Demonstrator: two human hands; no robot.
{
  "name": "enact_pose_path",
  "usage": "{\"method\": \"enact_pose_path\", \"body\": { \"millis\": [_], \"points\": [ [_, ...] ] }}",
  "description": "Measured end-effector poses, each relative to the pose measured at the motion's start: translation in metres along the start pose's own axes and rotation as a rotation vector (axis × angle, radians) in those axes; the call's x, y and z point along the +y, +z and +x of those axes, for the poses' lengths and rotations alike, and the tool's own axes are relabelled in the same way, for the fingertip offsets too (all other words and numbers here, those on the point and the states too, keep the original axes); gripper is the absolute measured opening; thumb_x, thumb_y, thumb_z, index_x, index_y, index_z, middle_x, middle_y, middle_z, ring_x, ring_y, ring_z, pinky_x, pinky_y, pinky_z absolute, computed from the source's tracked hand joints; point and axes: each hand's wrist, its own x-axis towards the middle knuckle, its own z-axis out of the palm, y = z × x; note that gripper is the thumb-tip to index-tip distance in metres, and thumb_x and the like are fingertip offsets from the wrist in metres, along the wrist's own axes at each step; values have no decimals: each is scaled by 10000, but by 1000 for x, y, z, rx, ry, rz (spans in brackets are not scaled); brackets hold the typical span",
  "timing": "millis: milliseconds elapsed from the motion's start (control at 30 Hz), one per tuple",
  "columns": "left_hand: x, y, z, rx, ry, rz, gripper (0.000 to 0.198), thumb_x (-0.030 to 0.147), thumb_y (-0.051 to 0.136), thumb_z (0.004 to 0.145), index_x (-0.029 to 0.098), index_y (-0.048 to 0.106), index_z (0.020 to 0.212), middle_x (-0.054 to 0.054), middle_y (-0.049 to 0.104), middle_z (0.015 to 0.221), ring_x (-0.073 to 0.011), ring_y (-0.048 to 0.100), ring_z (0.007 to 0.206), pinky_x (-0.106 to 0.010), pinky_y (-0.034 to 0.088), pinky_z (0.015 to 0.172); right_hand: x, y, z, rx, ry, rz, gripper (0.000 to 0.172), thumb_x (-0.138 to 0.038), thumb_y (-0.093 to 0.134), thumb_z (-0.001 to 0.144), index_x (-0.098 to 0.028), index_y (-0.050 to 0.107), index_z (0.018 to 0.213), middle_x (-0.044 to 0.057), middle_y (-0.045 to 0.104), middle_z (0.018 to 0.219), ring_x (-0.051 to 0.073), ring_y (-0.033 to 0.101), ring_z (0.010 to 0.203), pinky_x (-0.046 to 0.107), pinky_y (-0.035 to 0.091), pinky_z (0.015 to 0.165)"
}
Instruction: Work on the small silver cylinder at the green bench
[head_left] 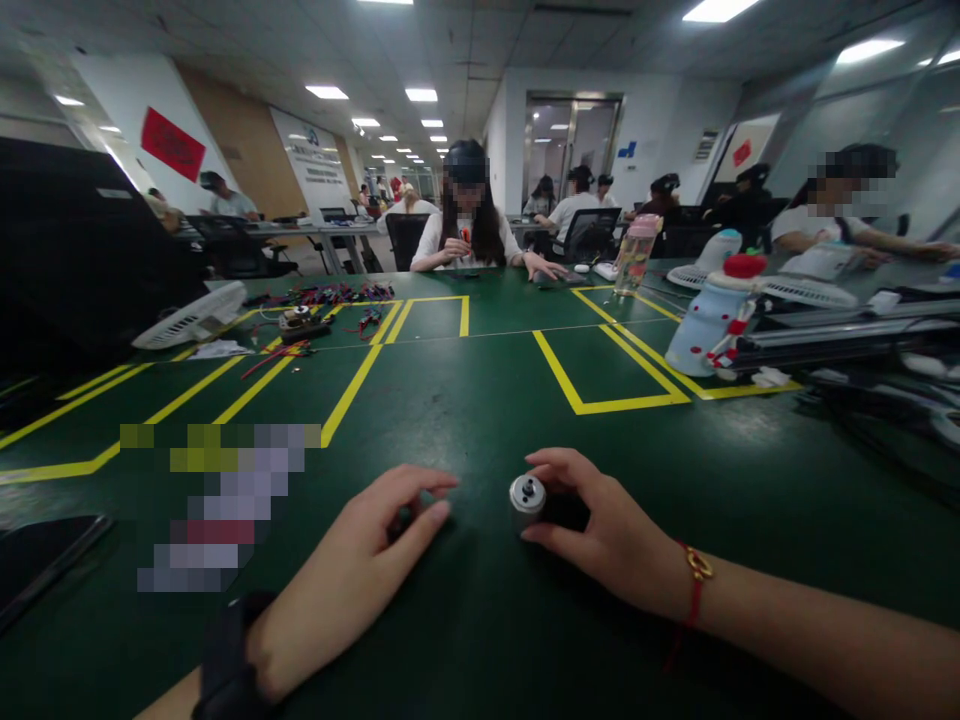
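A small silver cylindrical motor (526, 498) stands upright on the green table, its round end with a short shaft facing up. My right hand (592, 515) curves around it from the right, thumb at the near side and fingers at the far side; how firmly it presses is hard to see. Left of the motor, my left hand (375, 545) hovers over the table with thumb and index finger apart and nothing between them. Its other fingers are partly hidden beneath.
Yellow tape (637, 405) marks the table. Wires (322, 293) and small parts lie at the far left, near a white fan (191, 318). A blue bottle (709, 325) stands on the right. Across the table sits a person (469, 215). A dark phone-like slab (49, 560) lies at left.
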Motion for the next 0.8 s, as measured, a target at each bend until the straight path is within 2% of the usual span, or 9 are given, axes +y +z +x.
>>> {"method": "enact_pose_path", "body": {
  "millis": [67,133,233,300,367,467,567,700,800],
  "points": [
    [24,15,8,-59,155,8,299,354,548,921,321,656,1198,-38,652,1138,-217,614,956,-358,480,869,1,1,0,-23,2,22,535,-287,694,786,-213,472,1266,50,603,1163,127,599,1049,307,508,952],
    [43,27,18,-87,238,-9,267,304,545,921,311,692,1144,-44,652,1122,-220,602,1010,-369,469,912,0,0,1,-52,-13,25,470,-282,674,806,-212,500,1236,50,598,1173,127,595,1054,300,506,944],
    [57,33,31,-57,257,-36,170,289,586,887,270,755,899,-40,669,976,-209,617,919,-354,492,827,-2,-1,1,-85,-14,5,442,-288,666,813,-218,517,1223,42,597,1174,127,590,1047,297,504,928],
    [55,29,35,18,221,-47,156,320,615,866,259,753,827,-33,673,916,-205,622,865,-340,488,767,-3,-1,0,-81,-20,-22,440,-289,660,814,-231,519,1227,29,594,1174,120,586,1036,289,502,917],
    [47,22,35,72,172,-49,147,367,652,837,264,757,832,-27,686,892,-210,627,834,-338,477,736,-2,0,0,-57,-33,-56,448,-284,653,812,-245,515,1237,16,593,1170,113,583,1023,282,500,906],
    [32,20,30,14,95,5,121,387,709,783,283,771,795,-17,710,861,-226,641,808,-350,466,740,1,1,-1,-14,-60,-103,482,-277,657,796,-255,510,1254,11,588,1180,116,574,1041,288,491,926],
    [22,31,25,-48,88,137,81,377,736,764,307,777,760,-6,730,843,-246,654,823,-358,451,741,3,2,-1,-9,-83,-123,522,-285,657,801,-252,501,1298,26,573,1227,128,560,1095,305,475,973],
    [21,45,22,-19,116,258,103,402,762,745,299,766,750,-9,738,860,-264,652,868,-364,435,748,1,3,0,-35,-127,-115,522,-293,637,833,-247,499,1334,42,573,1241,130,559,1112,307,478,982],
    [21,42,21,-5,87,216,227,437,772,723,294,763,900,-21,723,915,-254,640,842,-354,444,725,-1,1,1,-8,-103,-131,490,-301,647,825,-251,526,1297,38,585,1219,133,573,1093,311,491,973]
  ]
}}
